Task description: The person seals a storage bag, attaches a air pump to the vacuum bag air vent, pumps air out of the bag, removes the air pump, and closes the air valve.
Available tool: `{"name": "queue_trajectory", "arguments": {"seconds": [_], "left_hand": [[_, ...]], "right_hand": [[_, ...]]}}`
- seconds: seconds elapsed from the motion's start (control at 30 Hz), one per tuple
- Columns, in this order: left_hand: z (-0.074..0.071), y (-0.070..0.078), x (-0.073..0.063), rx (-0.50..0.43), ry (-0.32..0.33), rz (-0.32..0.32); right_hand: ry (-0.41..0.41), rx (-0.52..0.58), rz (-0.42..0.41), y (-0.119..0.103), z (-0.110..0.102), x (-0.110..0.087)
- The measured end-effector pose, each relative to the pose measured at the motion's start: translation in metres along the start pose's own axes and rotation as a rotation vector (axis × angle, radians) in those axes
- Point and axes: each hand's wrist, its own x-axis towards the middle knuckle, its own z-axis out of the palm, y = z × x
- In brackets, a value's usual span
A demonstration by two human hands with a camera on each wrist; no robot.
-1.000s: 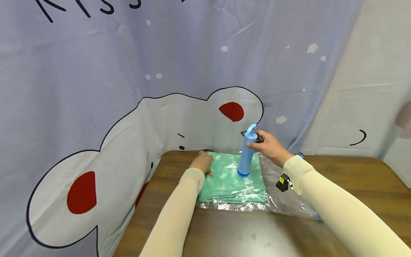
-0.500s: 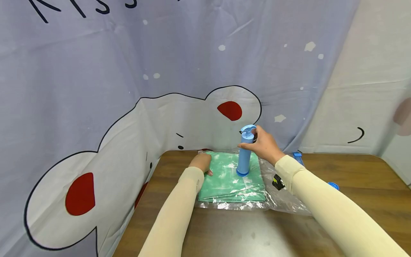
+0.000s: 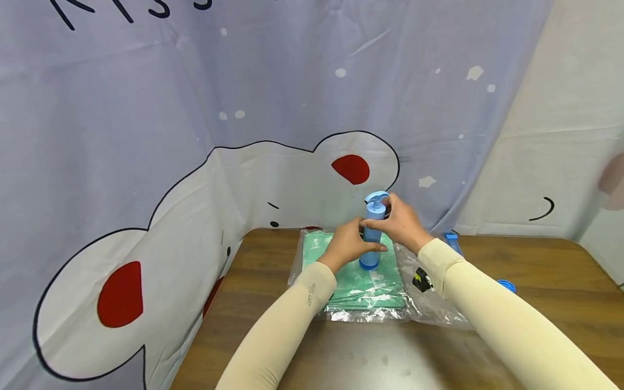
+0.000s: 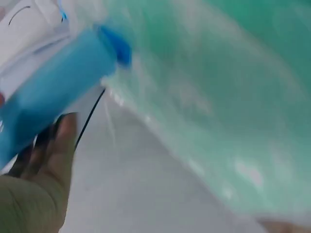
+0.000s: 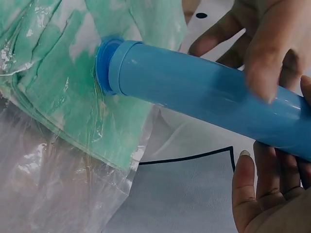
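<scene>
A light blue hand pump [image 3: 369,259] stands upright, its darker blue base on a clear plastic storage bag [image 3: 411,303] with folded green and white fabric [image 3: 358,287] inside. My right hand [image 3: 403,223] holds the pump's upper end, just below its handle. Around the cylinder, lower down, my left hand [image 3: 347,245] is spread, thumb across the front and fingers behind. Motion blurs that hand in the left wrist view; firm contact cannot be told. The right wrist view shows the pump [image 5: 184,82] lengthwise, with both hands near its top end.
A blue plastic piece [image 3: 453,242] and a round blue cap [image 3: 507,285] lie on the wooden table [image 3: 551,276], right of the bag. A printed cloth [image 3: 273,179] hangs behind the table and along its left side. A small black camera [image 3: 422,279] sits at my right wrist.
My left hand has left the bag's left edge and moved right to the pump. The pump's handle has turned, and my right hand has shifted slightly left. The pump base stays in place.
</scene>
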Motion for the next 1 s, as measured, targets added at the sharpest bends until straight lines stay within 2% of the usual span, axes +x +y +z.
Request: {"name": "queue_trajectory", "arguments": {"seconds": [0.13,0.23,0.37,0.47,0.57,0.67,0.73,0.87,1.0], "left_hand": [[0.018,-0.009,0.004,-0.026,0.137,0.051],[0.022,-0.012,0.004,0.013,0.175,0.082],[0.023,-0.007,0.001,0.057,0.175,0.076],[0.023,-0.004,0.000,0.058,0.167,0.058],[0.021,-0.004,-0.001,0.051,0.151,0.044],[0.019,-0.003,-0.001,0.032,0.131,0.046],[0.019,-0.004,-0.001,0.019,0.119,0.041],[0.021,-0.004,-0.003,-0.003,0.108,0.015],[0.026,-0.003,-0.004,-0.003,0.135,0.004]], "right_hand": [[-0.006,0.006,0.007,0.001,0.002,-0.003],[-0.011,0.017,0.011,0.001,0.002,-0.003],[-0.061,0.066,0.014,0.001,-0.001,-0.002],[-0.172,0.208,0.015,0.000,-0.008,0.003],[-0.306,0.406,0.018,-0.001,-0.019,0.010],[-0.364,0.482,0.006,-0.001,-0.029,0.016],[-0.363,0.468,-0.002,-0.001,-0.033,0.018],[-0.305,0.406,-0.005,0.001,-0.033,0.018],[-0.226,0.341,-0.005,0.000,-0.030,0.015]]}}
